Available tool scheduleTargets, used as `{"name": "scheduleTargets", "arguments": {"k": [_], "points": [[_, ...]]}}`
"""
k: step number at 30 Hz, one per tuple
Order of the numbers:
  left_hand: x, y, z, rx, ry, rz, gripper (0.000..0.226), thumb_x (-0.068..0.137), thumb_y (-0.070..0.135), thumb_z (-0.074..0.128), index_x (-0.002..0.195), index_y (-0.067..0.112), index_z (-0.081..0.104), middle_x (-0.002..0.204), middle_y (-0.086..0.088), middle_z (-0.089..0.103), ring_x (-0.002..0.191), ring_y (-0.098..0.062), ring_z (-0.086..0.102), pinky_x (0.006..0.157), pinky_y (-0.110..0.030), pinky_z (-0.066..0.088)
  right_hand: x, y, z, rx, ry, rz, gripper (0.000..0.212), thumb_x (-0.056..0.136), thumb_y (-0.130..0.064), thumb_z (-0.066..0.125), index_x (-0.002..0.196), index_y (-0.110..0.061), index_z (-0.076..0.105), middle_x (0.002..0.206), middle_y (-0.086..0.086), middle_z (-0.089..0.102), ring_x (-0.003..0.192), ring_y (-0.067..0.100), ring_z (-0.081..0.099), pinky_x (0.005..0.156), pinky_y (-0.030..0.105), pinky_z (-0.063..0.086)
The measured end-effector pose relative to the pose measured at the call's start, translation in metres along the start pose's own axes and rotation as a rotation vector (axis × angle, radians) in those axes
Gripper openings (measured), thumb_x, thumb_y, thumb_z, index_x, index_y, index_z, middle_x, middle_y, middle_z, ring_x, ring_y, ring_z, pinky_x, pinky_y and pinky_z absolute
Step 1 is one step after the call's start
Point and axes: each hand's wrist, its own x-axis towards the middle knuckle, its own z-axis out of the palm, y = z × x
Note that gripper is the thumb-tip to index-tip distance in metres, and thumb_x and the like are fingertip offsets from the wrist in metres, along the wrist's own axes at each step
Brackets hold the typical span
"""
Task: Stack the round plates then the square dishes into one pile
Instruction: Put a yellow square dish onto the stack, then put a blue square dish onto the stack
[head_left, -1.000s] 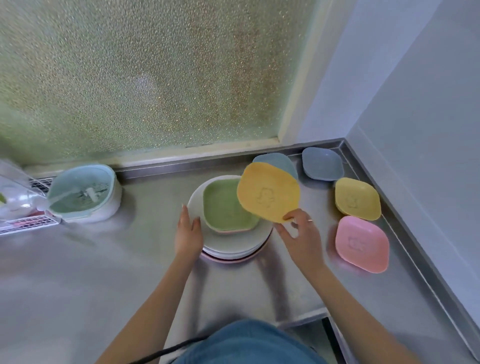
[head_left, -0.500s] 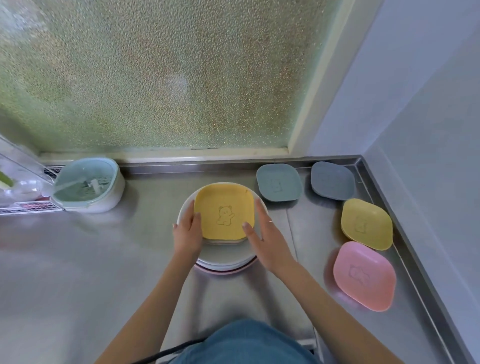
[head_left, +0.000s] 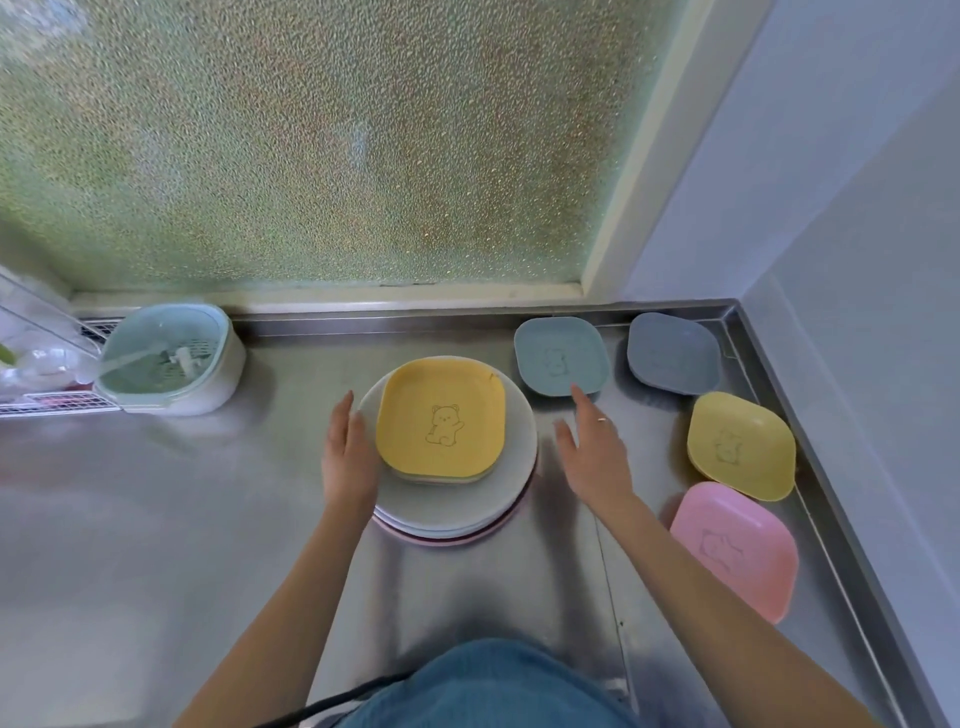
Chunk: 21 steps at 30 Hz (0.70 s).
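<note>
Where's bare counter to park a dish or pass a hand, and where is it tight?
Free: the wide steel stretch left of the plate pile, in front of the drainer basket, and the strip between the pile and the body. Crowded: the right corner, where the teal dish, grey dish, loose yellow dish and pink dish sit close together; the right hand fills the gap beside the pile.

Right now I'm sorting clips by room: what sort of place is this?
Most likely a home kitchen: a stainless steel counter under a frosted window, a draining basket, and plastic dishes such as the pink dish.
</note>
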Motion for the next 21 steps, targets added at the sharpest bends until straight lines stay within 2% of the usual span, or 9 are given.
{"name": "scheduleTargets", "arguments": {"k": [2,5,7,9,12,16,21], "points": [[0.005,-0.006,-0.003,-0.052,0.004,-0.097,0.044,0.098,0.031,0.029,0.141,0.031,0.037,0.147,0.004,0.041,0.133,-0.019,0.040,0.110,-0.033,0.030,0.017,0.011,-0.009,-0.127,-0.049,0.043,0.054,0.095,-0.023,0.046,0.145,-0.019,0.025,0.143,0.012,0.043,0.128,0.031,0.041,0.101,0.046,0.038],[0.005,-0.018,-0.007,-0.018,-0.100,-0.163,0.042,0.100,0.027,0.027,0.139,0.024,0.041,0.139,-0.003,0.048,0.118,-0.020,0.047,0.098,-0.033,0.038,0.038,0.020,-0.014,-0.357,-0.197,0.040,0.055,0.094,-0.016,0.045,0.145,-0.020,0.026,0.152,0.009,0.031,0.131,0.033,0.036,0.102,0.049,0.036],[0.005,-0.021,-0.008,-0.042,-0.130,-0.183,0.040,0.100,0.029,0.028,0.135,0.024,0.045,0.132,-0.005,0.053,0.112,-0.022,0.051,0.097,-0.042,0.044,0.044,0.021,-0.011,-0.436,-0.212,0.026,0.048,0.092,-0.009,0.044,0.138,-0.020,0.037,0.146,0.010,0.038,0.124,0.032,0.041,0.098,0.047,0.037],[0.007,-0.020,-0.009,-0.066,-0.137,-0.196,0.038,0.100,0.029,0.029,0.132,0.024,0.047,0.126,-0.004,0.056,0.110,-0.023,0.053,0.094,-0.043,0.047,0.044,0.021,-0.006,-0.472,-0.169,0.024,0.033,0.090,-0.008,0.042,0.120,-0.018,0.048,0.126,0.013,0.052,0.112,0.030,0.046,0.089,0.042,0.038],[0.008,-0.021,-0.009,-0.052,-0.140,-0.186,0.037,0.100,0.028,0.028,0.131,0.025,0.048,0.120,-0.001,0.056,0.107,-0.020,0.054,0.088,-0.037,0.046,0.038,0.025,0.002,-0.517,-0.133,0.036,0.025,0.089,-0.008,0.038,0.107,-0.017,0.052,0.108,0.011,0.056,0.106,0.030,0.046,0.081,0.038,0.036],[0.004,-0.021,-0.007,-0.048,-0.169,-0.198,0.035,0.099,0.032,0.029,0.128,0.031,0.049,0.118,0.002,0.057,0.109,-0.022,0.054,0.097,-0.050,0.047,0.028,0.032,0.005,-0.490,0.018,-0.034,0.022,0.086,-0.006,0.042,0.094,-0.017,0.059,0.095,0.010,0.060,0.093,0.029,0.048,0.071,0.033,0.028],[-0.003,-0.020,0.002,-0.017,-0.197,-0.207,0.037,0.099,0.036,0.028,0.131,0.034,0.047,0.128,-0.001,0.057,0.118,-0.026,0.053,0.101,-0.055,0.044,0.023,0.021,-0.017,-0.244,0.283,-0.066,0.012,0.091,-0.011,0.051,0.093,-0.010,0.063,0.094,0.014,0.062,0.084,0.030,0.054,0.064,0.030,0.039]]}}
